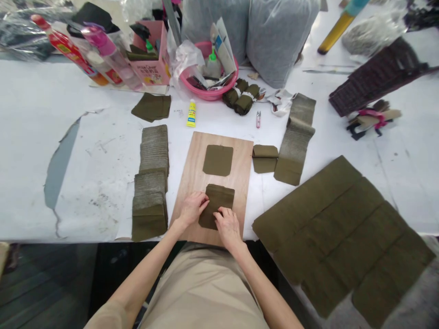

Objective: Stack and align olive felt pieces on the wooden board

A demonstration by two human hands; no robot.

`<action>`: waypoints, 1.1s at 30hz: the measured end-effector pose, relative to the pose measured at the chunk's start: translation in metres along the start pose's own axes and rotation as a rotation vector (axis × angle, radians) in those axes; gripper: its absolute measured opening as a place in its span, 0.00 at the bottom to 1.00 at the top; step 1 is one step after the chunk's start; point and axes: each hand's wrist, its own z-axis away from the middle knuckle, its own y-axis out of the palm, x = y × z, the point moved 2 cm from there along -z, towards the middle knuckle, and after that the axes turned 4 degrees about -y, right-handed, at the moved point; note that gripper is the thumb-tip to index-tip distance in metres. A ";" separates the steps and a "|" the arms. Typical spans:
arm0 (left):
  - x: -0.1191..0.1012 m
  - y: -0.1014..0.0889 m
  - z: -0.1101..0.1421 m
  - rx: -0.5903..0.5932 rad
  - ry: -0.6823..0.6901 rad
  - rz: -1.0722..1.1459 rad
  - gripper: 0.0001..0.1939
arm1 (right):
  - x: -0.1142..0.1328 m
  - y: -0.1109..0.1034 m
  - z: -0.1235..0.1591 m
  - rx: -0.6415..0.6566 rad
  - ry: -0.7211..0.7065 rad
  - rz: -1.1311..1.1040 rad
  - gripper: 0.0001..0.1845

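Note:
An olive fabric piece [219, 196] with a folded top edge lies on the near half of a wooden board [236, 183]. At its left edge, my left hand [193, 209] has thumb and fingers closed on the cloth. My right hand [229, 227] rests over the lower right part, fingers bent and pinched against the fabric; its fingertips are partly hidden. Farther up the board, a flat olive pocket-shaped piece [217, 160] with cut lower corners lies untouched by either hand.
Overlapping olive pieces [154, 151] lie left of the board. On the right are a folded piece [265, 158], a fabric strip [297, 141] and a large olive panel [343, 237] overhanging the edge. Behind stand a yellow glue tube [191, 114], thread snips [258, 119] and a pink basin [209, 94].

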 end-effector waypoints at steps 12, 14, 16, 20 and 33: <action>0.002 0.002 0.000 -0.002 0.004 -0.012 0.04 | -0.012 -0.014 0.003 -0.002 0.080 -0.020 0.15; 0.003 0.003 0.000 0.004 0.004 -0.017 0.04 | -0.014 -0.017 0.003 0.006 0.084 -0.042 0.13; 0.004 0.003 0.000 0.006 0.002 -0.033 0.05 | -0.016 -0.021 0.001 -0.012 0.107 -0.077 0.12; -0.001 0.002 0.001 -0.022 0.049 -0.125 0.06 | -0.019 -0.023 -0.005 -0.044 0.141 -0.070 0.13; -0.015 0.014 0.029 0.047 0.225 -0.202 0.16 | -0.024 -0.020 -0.014 -0.036 0.211 -0.037 0.16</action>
